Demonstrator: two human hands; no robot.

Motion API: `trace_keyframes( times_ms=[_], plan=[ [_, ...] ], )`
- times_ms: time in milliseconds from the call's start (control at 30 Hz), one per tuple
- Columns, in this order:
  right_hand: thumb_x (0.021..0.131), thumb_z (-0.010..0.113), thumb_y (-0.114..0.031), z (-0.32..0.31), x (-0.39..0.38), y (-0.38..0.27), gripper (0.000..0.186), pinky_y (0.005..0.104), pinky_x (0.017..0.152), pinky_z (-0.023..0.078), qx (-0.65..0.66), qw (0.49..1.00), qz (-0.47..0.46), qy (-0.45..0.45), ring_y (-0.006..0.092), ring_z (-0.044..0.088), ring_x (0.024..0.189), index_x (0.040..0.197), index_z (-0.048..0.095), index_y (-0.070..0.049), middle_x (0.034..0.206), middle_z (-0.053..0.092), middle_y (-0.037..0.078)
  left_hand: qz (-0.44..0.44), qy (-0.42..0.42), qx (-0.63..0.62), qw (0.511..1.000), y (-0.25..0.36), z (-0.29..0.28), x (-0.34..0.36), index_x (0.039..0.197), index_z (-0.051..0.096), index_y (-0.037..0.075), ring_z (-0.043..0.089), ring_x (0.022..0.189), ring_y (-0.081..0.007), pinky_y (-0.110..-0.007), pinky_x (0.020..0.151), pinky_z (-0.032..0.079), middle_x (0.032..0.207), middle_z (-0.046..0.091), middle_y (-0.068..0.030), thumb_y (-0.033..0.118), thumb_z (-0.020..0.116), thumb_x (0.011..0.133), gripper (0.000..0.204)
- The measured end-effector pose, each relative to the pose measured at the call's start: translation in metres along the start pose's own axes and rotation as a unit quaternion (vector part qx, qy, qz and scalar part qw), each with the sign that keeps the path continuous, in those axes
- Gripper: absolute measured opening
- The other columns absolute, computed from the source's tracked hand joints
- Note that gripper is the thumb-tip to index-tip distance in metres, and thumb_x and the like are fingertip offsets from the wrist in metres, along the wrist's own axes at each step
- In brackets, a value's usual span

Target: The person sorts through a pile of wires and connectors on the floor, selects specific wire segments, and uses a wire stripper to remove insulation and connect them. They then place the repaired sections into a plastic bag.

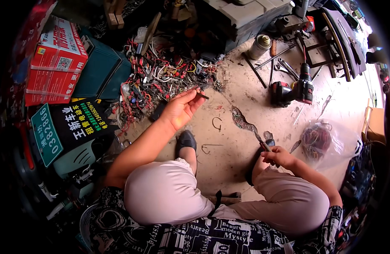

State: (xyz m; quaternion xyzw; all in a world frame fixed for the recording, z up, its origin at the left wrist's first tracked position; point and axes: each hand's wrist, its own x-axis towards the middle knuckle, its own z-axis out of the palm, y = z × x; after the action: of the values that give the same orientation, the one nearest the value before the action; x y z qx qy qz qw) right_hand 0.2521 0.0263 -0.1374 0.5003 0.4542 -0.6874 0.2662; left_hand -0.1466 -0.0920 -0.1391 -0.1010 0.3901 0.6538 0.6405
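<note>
My left hand [182, 109] is raised over the floor, in front of the pile of scrap. Its thumb and fingers pinch a small dark piece [203, 96], too small to name, which sticks out to the right. Near my right knee, my right hand [280, 156] is closed round a slim grey metal hand tool [265, 146]. The tool points up and to the left, and my fingers hide much of it, so its exact kind does not show.
Beyond my left hand spreads a heap of wires and small parts [165, 70]. A red carton [57, 70] stands at the left. On the right lie a cordless drill [304, 86], spanners [286, 67], a spray can [260, 46] and a clear plastic bag [336, 142]. The floor [233, 169] has a broken patch.
</note>
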Motion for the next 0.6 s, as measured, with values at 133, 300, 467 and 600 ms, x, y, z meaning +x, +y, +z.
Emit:
trace_keyframes(
  times_ms=[133, 300, 467, 600],
  plan=[
    [0.086, 0.07, -0.037, 0.002, 0.002, 0.001, 0.031, 0.0251, 0.047, 0.037, 0.012, 1.0, 0.007, -0.007, 0.0085, 0.05, 0.055, 0.077, 0.06, -0.009, 0.069, 0.059, 0.001, 0.006, 0.037, -0.023, 0.999, -0.003, 0.003, 0.003, 0.108, 0.062, -0.002, 0.064, 0.1, -0.0191, -0.031, 0.092, 0.055, 0.105, 0.066, -0.0102, 0.005, 0.057, 0.094, 0.016],
    [0.09, 0.065, -0.035, 0.003, 0.006, -0.001, 0.031, 0.0253, 0.048, 0.036, 0.003, 1.0, 0.002, -0.026, 0.0087, 0.048, 0.054, 0.075, 0.062, -0.008, 0.066, 0.056, -0.001, -0.013, 0.015, -0.047, 0.999, -0.003, 0.0, 0.0, 0.107, 0.061, -0.004, 0.063, 0.102, -0.0196, -0.031, 0.095, 0.054, 0.107, 0.064, -0.0105, 0.005, 0.055, 0.095, 0.016],
    [0.091, 0.062, -0.034, 0.004, 0.006, -0.008, 0.031, 0.0248, 0.049, 0.037, -0.002, 0.997, -0.07, -0.021, 0.0082, 0.047, 0.055, 0.075, 0.062, -0.008, 0.067, 0.055, -0.002, -0.054, -0.07, 0.008, 0.996, -0.012, 0.012, -0.002, 0.12, 0.055, 0.0, 0.062, 0.105, -0.0189, -0.03, 0.092, 0.055, 0.107, 0.063, -0.008, 0.002, 0.052, 0.095, 0.025],
    [0.091, 0.062, -0.035, 0.006, 0.012, -0.021, 0.028, 0.0236, 0.047, 0.037, -0.002, 0.993, -0.115, -0.035, 0.0069, 0.047, 0.056, 0.083, 0.063, -0.009, 0.069, 0.056, -0.003, -0.036, -0.081, 0.067, 0.994, -0.014, 0.016, -0.01, 0.124, 0.052, 0.005, 0.062, 0.104, -0.0194, -0.031, 0.089, 0.055, 0.104, 0.063, -0.0032, 0.002, 0.054, 0.094, 0.031]
  ],
)
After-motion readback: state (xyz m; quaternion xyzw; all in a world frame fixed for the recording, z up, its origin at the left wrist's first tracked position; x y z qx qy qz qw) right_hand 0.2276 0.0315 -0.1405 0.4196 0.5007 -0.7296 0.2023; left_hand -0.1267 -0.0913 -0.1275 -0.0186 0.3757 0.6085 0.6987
